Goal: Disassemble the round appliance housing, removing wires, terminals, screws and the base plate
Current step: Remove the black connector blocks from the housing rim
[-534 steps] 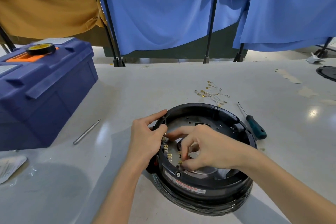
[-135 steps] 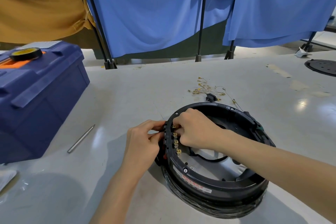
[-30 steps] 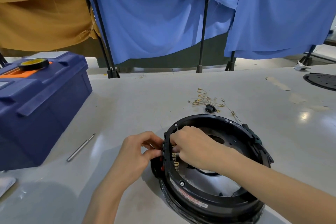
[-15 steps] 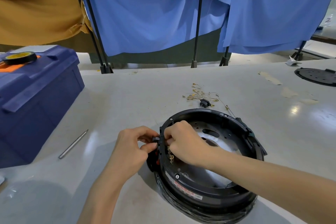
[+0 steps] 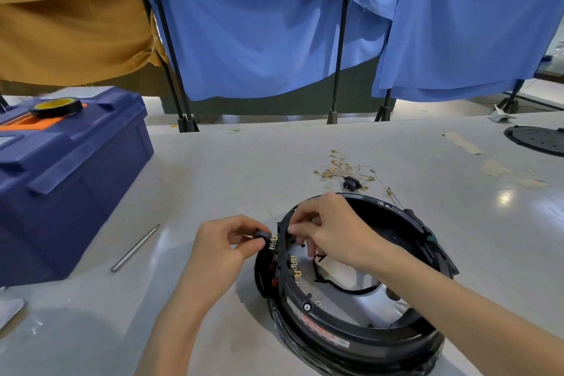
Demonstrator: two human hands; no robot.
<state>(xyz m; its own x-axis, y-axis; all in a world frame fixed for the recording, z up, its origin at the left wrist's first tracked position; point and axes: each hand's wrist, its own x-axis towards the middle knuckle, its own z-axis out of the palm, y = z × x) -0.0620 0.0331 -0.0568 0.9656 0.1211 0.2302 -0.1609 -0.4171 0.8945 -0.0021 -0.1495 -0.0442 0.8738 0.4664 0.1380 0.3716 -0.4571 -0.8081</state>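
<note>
Tabletop (image 5: pixel 229 168) lies open between the blue toolbox (image 5: pixel 70 186) at left and the round housing (image 5: pixel 366 342) at right, with only a metal rod (image 5: pixel 134 249) lying there. Left hand (image 5: pixel 219 247) pinches a terminal block (image 5: pixel 265 236) just outside the housing's left rim. Right hand (image 5: pixel 332 229) curls its fingers over that rim, with loose wires (image 5: pixel 345 169) beyond.

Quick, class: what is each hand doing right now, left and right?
Left hand: pinches the small black terminal block.
Right hand: fingers curled on the housing rim.
</note>
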